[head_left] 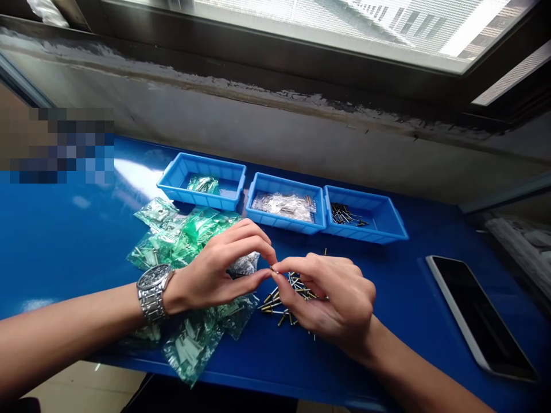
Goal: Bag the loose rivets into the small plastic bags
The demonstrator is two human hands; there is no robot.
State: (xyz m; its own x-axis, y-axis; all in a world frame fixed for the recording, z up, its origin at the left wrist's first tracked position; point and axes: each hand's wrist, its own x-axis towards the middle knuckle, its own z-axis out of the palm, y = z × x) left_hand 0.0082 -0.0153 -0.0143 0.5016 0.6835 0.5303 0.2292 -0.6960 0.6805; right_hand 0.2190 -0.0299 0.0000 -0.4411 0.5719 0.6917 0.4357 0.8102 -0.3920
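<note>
My left hand (228,261), with a metal watch (155,284) on the wrist, is closed in a pinch of thumb and index finger. Its fingertips meet those of my right hand (331,289), which is pinching too. Between them shows a tiny brass-coloured bit of a rivet (274,269), mostly covered by the fingers. Beneath my right hand a loose pile of blind rivets (272,304) with gold-coloured bodies and silvery pins lies on the table. Green clear bags (189,347) of pale parts are heaped under and around my left hand.
Three blue trays stand in a row behind my hands: the left tray (235,202) with a green bag, the middle tray (284,225) with clear packets, the right tray (383,221) with dark rivets. A phone (480,318) lies at right on the blue table (413,367). A window is behind.
</note>
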